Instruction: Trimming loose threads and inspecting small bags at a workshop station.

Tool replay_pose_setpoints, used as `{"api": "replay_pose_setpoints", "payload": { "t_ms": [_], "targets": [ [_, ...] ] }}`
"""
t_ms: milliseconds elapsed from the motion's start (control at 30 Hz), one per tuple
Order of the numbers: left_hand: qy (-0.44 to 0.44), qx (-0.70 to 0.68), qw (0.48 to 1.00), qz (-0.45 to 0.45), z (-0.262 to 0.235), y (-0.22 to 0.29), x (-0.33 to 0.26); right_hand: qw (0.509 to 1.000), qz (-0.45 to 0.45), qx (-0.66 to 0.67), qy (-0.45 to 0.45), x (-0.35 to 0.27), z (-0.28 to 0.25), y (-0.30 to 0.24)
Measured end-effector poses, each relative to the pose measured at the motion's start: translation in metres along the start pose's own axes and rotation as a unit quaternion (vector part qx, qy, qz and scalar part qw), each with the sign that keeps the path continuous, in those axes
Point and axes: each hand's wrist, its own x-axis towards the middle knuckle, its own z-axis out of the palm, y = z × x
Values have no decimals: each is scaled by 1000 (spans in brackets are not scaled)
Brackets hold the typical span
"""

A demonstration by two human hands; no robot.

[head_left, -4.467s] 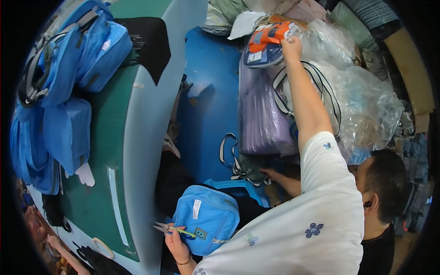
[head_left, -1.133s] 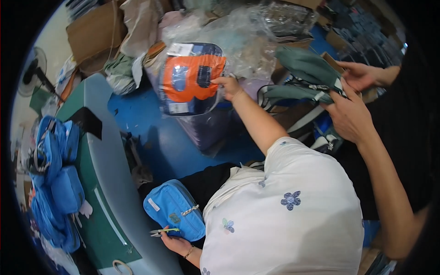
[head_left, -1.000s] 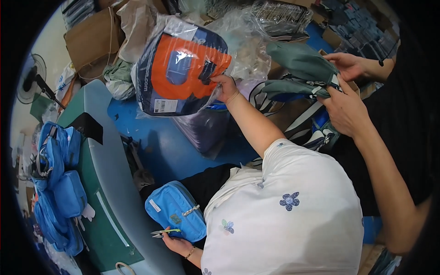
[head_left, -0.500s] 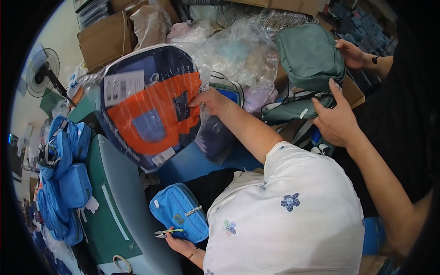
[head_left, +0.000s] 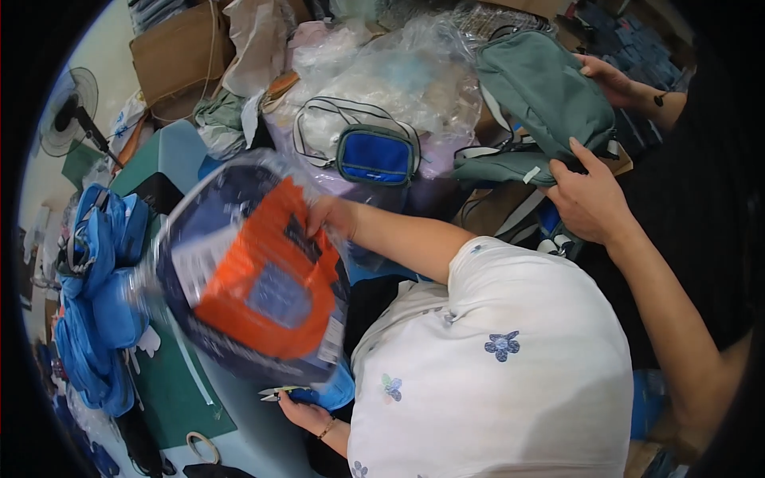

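Evidently the right hand (head_left: 330,217) is gripping a bagged package (head_left: 259,279) at nine o'clock, the left hand (head_left: 305,413) holding snips (head_left: 288,391) at seven, this handling step probably calling next for keeping package and snips apart.

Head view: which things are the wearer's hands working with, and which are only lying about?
At the hands:
- right hand: wrapped orange-and-navy package
- left hand: scissors
- beside it: blue bag, mostly hidden

Lying about:
- piled blue bags on the table
- green pouch with blue panel
- pale tape roll
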Motion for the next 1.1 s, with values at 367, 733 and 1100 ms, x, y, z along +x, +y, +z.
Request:
{"api": "replay_pose_setpoints", "payload": {
  "t_ms": [367,733,1100],
  "targets": [
    [-73,-167,983,-4,-15,-11,-8,969,244,9,-40,-5,15,63],
    [28,-98,995,-8,9,14,-16,972,235,16,7,-13,-46,72],
    [56,-58,997,-8,13,27,-21,894,-72,2,443,-128,-155,13]
  ]
}}
